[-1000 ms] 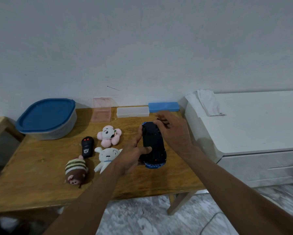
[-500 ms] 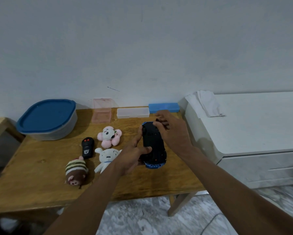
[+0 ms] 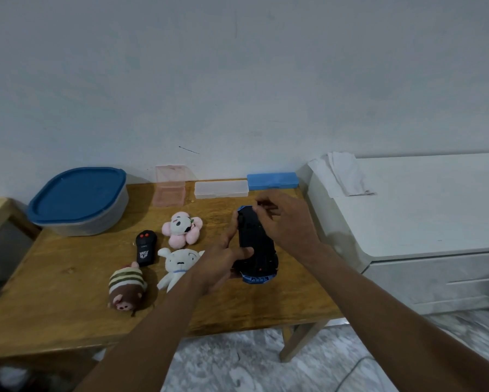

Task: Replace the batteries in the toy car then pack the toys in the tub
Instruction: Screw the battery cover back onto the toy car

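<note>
The toy car (image 3: 256, 244) is upside down above the wooden table (image 3: 67, 292), with its black underside up and a blue body edge showing. My left hand (image 3: 223, 261) grips the car's near half from the left, thumb across the underside. At the car's far end, the curled fingers of my right hand (image 3: 288, 222) pinch a small black piece, apparently the battery cover (image 3: 266, 205). The grey tub (image 3: 79, 199) with its blue lid on stands at the back left. A black remote (image 3: 146, 248), a pink plush (image 3: 182, 229), a white plush (image 3: 178, 264) and a striped brown plush (image 3: 127, 287) lie on the table.
Along the wall stand an open pink case (image 3: 169, 186), a clear case (image 3: 221, 189) and a blue case (image 3: 272, 181). A white cabinet (image 3: 421, 207) with a folded cloth (image 3: 345, 174) adjoins the table's right side. Beyond the table's front edge is marbled floor.
My right hand's fingers have risen slightly off the car's far end with a small black piece. The left hand and the car have stayed nearly still.
</note>
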`<state>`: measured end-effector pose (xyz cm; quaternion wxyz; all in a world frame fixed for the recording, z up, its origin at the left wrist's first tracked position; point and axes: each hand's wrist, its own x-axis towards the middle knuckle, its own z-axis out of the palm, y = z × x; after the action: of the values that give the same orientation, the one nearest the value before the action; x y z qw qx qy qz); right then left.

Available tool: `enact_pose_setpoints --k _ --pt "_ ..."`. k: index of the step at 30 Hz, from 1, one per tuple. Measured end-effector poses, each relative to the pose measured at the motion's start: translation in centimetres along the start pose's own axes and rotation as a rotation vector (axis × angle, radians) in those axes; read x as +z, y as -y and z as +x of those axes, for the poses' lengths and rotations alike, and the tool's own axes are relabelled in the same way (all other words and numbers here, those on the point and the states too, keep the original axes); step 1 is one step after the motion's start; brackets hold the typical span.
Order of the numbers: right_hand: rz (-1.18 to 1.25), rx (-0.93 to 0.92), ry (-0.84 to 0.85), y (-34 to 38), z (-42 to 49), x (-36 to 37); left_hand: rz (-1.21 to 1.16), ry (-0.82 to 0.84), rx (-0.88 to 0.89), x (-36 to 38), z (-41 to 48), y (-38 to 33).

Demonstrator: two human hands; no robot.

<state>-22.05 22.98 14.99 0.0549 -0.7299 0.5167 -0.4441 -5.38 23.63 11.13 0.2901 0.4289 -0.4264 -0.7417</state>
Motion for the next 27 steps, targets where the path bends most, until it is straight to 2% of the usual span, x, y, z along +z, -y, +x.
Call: enact_pose_setpoints --k 22,27 --pt "-0.032 0.028 -0.016 0.39 0.10 -0.14 0.027 0.000 0.009 -0.30 0.08 -0.18" --pt "-0.042 0.009 0.041 0.17 -0.35 -0.10 0.031 -0.002 0.009 -0.20 -0.10 0.19"
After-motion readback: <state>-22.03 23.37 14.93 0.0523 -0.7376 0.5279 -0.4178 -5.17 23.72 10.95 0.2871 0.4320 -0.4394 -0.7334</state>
